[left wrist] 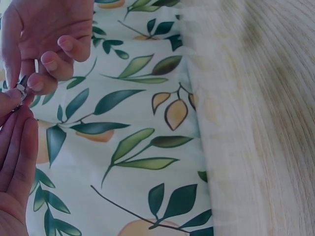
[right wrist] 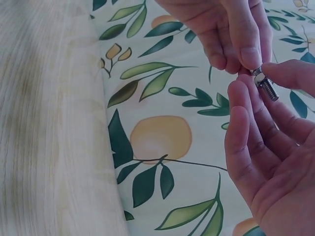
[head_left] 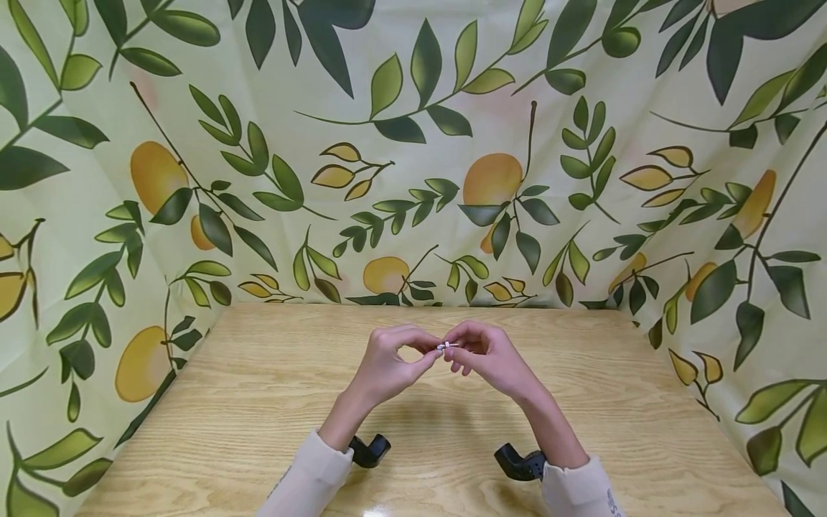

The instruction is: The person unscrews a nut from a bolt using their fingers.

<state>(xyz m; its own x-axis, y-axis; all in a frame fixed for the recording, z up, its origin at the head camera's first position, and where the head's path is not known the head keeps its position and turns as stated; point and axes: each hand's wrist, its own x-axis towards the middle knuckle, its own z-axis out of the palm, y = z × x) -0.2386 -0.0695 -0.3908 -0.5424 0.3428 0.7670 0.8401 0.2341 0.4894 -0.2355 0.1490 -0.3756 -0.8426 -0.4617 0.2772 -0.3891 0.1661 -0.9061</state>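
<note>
Both hands meet above the middle of the table, holding one small metal bolt (right wrist: pixel 271 92) with a hex nut (right wrist: pixel 259 77) on it. My left hand (head_left: pixel 393 360) pinches the bolt's head end between thumb and fingertips, which hide most of the head. From the other side, my right hand (head_left: pixel 489 357) has its thumb and fingertips at the nut. The threaded end sticks out bare past the nut toward the right palm. In the left wrist view, the metal (left wrist: pixel 22 88) shows only partly between the fingers.
A light wood-grain table (head_left: pixel 271 373) lies below the hands. Cloth printed with leaves and fruit (head_left: pixel 413 158) hangs behind it and along both sides. Black devices (head_left: pixel 371 451) are worn at both wrists, beside the pale sleeves (head_left: pixel 310 474).
</note>
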